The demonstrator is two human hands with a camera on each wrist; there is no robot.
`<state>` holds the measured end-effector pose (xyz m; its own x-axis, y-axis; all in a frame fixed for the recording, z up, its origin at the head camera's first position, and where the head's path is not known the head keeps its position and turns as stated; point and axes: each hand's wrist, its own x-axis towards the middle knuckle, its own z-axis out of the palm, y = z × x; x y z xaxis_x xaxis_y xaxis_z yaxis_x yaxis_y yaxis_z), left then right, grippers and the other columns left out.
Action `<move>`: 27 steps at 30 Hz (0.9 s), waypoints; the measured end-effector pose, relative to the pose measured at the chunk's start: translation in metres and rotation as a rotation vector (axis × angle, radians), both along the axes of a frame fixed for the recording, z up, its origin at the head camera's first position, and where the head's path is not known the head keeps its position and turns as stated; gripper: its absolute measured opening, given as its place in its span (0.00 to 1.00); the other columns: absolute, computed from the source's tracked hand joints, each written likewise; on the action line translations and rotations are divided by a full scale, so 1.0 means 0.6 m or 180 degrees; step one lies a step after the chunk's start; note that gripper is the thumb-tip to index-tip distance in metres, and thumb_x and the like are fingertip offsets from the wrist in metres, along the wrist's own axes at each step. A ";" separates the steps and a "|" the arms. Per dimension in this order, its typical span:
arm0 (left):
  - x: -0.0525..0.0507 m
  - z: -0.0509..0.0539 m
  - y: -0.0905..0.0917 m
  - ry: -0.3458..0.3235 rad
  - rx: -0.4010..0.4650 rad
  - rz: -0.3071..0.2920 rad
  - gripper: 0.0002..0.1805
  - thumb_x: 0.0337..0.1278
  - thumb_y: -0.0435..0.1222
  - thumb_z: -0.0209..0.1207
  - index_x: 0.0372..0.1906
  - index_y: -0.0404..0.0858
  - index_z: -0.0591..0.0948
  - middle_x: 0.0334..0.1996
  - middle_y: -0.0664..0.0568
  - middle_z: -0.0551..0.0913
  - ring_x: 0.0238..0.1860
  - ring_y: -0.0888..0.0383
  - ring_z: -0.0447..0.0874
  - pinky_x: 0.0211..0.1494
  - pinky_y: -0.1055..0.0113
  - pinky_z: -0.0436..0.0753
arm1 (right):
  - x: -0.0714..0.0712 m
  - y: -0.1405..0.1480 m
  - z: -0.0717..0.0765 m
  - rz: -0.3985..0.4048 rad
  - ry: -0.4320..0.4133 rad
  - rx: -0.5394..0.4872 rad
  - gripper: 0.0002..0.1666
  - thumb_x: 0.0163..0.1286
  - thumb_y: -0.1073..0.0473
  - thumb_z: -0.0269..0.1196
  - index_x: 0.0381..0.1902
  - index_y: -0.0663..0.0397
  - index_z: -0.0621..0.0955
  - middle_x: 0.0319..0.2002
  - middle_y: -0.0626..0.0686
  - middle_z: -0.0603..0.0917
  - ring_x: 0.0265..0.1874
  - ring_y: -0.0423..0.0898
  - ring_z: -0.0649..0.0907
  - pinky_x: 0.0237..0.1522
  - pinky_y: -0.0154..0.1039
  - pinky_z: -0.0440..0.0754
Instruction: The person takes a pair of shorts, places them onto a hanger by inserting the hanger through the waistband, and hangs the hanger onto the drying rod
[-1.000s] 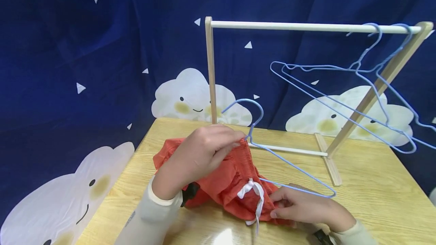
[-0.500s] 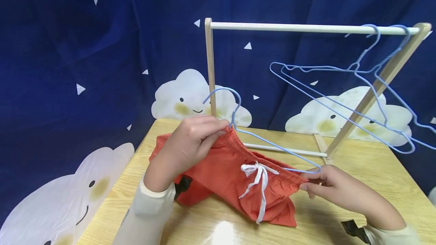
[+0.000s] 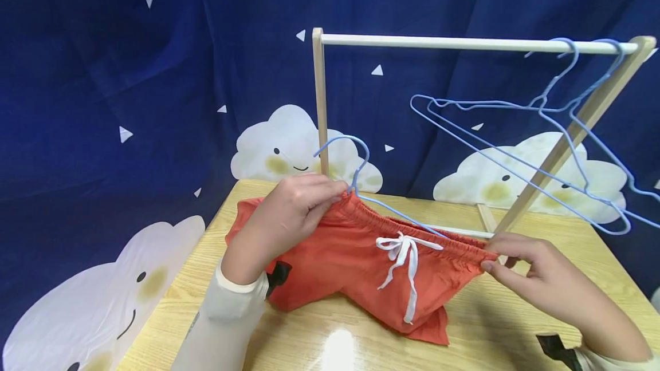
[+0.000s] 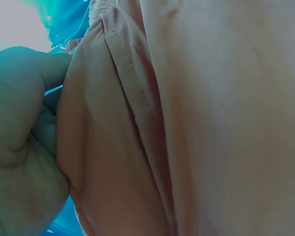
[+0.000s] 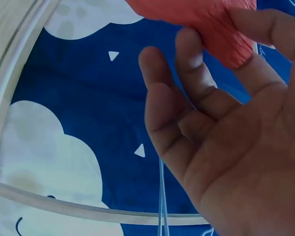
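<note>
Red shorts [image 3: 356, 262] with a white drawstring bow [image 3: 404, 248] are held with the waistband stretched between my hands, the legs draping down toward the table. A blue wire hanger [image 3: 368, 153] has its lower part inside the waistband; its hook stands out at the left. My left hand [image 3: 289, 216] pinches the left end of the waistband beside the hanger's neck; its fingertips are partly hidden. With thumb and finger, my right hand [image 3: 546, 279] pinches the right waistband end. The right wrist view shows the gathered red cloth [image 5: 228, 44] between those fingers.
A wooden table [image 3: 180, 302] lies below. Behind the shorts stands a rack with a white rail [image 3: 438, 42] and wooden posts. Two blue hangers [image 3: 541, 102] hang at its right end. A dark blue curtain [image 3: 232, 44] with clouds and triangles covers the back.
My right hand has moved right and up, from low on the shorts to the waistband's end, stretching it over the hanger's right side. My left hand and the hook shifted slightly left and up.
</note>
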<state>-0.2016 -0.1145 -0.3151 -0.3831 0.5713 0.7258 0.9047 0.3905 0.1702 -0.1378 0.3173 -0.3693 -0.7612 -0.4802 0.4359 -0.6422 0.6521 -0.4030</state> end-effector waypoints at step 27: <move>0.011 -0.013 0.040 0.0229 0.0101 0.0067 0.13 0.70 0.29 0.70 0.56 0.35 0.91 0.44 0.48 0.94 0.45 0.56 0.93 0.55 0.66 0.91 | 0.001 -0.074 -0.010 -0.0410 0.0403 -0.1111 0.22 0.65 0.85 0.66 0.53 0.64 0.83 0.47 0.43 0.85 0.46 0.31 0.86 0.50 0.21 0.83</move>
<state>-0.1952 -0.0904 -0.3227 -0.3409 0.5399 0.7696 0.9067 0.4050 0.1176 -0.1374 0.2728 -0.3754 -0.7353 -0.1905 0.6504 -0.6228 0.5684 -0.5376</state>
